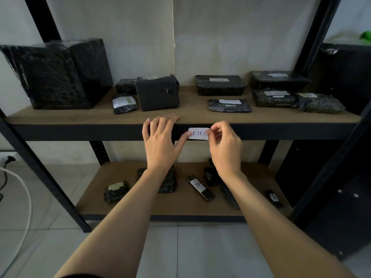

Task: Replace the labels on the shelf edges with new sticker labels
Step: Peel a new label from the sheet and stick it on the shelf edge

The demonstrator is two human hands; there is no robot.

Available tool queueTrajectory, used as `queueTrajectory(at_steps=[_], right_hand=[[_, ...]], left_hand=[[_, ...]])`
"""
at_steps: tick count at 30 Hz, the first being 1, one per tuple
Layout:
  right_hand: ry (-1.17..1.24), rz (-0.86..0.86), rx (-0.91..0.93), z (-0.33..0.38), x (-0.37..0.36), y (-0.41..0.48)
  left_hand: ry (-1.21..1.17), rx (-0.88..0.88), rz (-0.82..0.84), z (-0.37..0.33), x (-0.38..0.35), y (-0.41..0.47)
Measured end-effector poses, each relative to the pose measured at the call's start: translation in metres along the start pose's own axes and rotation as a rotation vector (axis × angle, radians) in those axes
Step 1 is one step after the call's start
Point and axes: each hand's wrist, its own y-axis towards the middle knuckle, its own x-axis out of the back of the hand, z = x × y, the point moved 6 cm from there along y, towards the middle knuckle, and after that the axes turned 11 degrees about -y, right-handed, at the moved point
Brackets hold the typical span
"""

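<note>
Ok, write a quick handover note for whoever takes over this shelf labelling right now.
Left hand: fingers rest on the upper shelf edge, thumb touches the white label's left end.
Right hand: pinches the label's right end.
The label, reading REJEC, sits on that edge; old or new, cannot tell.
Left: finish this label; no other edge label shows.

Brown shelf [80,117] — black-wrapped parcels [157,93] in a loose row along it.
</note>
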Motion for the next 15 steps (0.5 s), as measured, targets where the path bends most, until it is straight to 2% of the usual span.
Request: queueTrajectory(at_steps=[15], right_hand=[[-0.067,-0.013,-0.011,0.0042,-0.0018,0.0008]], left_hand=[[0.007,0.006,0.02,-0.0002,-0.0001,0.0002]])
